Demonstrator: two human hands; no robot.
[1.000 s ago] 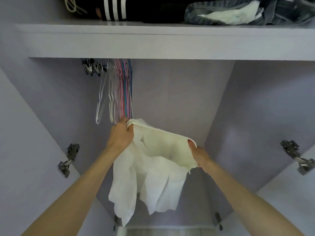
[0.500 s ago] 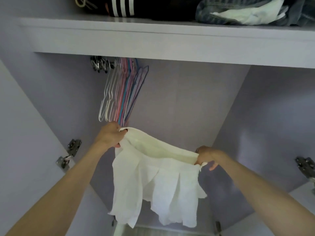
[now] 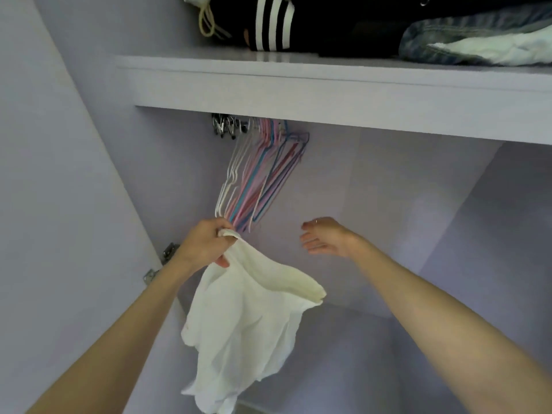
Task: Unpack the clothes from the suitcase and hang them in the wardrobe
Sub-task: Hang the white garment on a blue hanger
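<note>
White garment held up inside the wardrobe by the left hand alone.

The left hand grips the cream waistband end of the white garment, fingers curled round the fabric; the rest of the cloth hangs freely below toward 6 o'clock, the far waistband end drooping toward 4 o'clock. The right hand is at 3 o'clock of the left, apart from the garment, fingers loosely spread and holding nothing. A bunch of white, pink and blue hangers hangs under the shelf at 12 o'clock of the left hand, lower tips just beside its knuckles. Folded dark striped clothing and denim lie on the shelf. A door hinge sits at 9 o'clock.
</note>
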